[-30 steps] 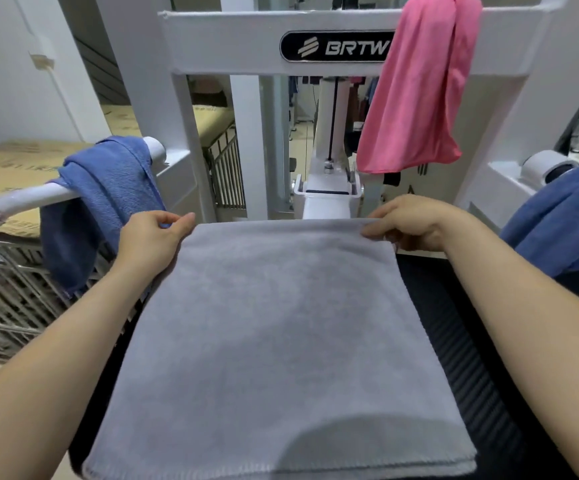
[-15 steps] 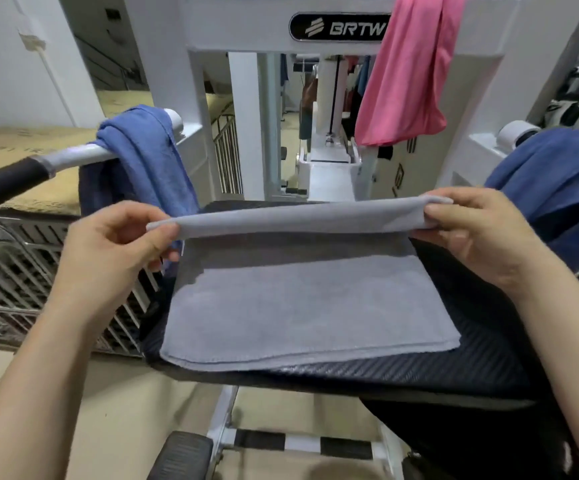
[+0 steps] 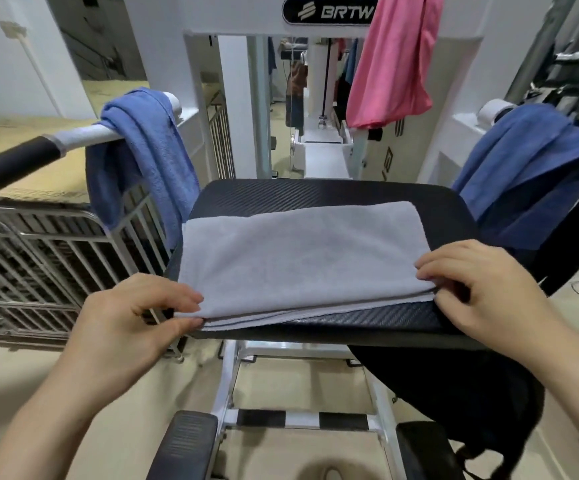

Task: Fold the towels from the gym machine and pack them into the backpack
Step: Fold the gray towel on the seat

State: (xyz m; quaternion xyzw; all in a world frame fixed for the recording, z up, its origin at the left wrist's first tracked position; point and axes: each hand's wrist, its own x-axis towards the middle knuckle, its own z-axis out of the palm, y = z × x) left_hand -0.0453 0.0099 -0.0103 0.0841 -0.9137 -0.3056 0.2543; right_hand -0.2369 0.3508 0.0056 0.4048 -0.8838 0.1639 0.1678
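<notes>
- Fingers of the left hand (image 3: 132, 327) and right hand (image 3: 488, 292) pinch near corners of the grey towel (image 3: 301, 258), squaring its layers.
- Beyond the fingers, it lies flat on the worktop (image 3: 315, 195) for support.

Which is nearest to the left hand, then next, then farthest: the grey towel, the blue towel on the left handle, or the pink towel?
1. grey towel: on the black pad, its corner pinched by the left hand.
2. blue towel: draped over the left handle.
3. pink towel: hanging high, far back on the right.
</notes>
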